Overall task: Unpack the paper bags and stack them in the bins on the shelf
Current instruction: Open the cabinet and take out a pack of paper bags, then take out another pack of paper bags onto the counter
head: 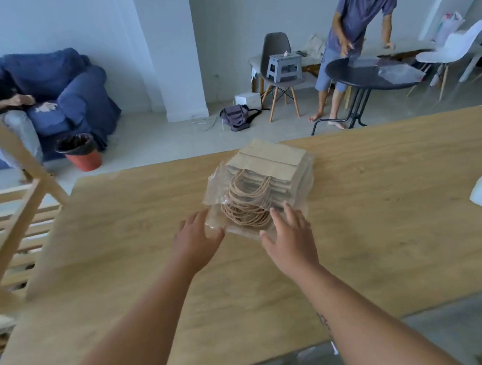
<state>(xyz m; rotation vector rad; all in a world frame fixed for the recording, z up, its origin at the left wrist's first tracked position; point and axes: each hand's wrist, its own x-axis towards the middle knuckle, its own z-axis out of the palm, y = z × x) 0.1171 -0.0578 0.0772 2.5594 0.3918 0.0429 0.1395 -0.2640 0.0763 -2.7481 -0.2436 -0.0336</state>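
Both hands were spread open, left hand (196,244) and right hand (291,240) touching the near edge of one plastic-wrapped stack of paper bags (259,191) at frame center. It sat mid wooden table (124,247), plenty of bare room all around. Wooden shelf (14,215) at left, tiled floor beyond.

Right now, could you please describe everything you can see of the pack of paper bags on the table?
The pack of paper bags is a flat stack of brown kraft bags with twisted paper-cord handles, wrapped in clear, crinkled plastic. It lies flat on the wooden table, handles toward the person. The left hand and right hand touch the wrap's near edge, fingers spread.
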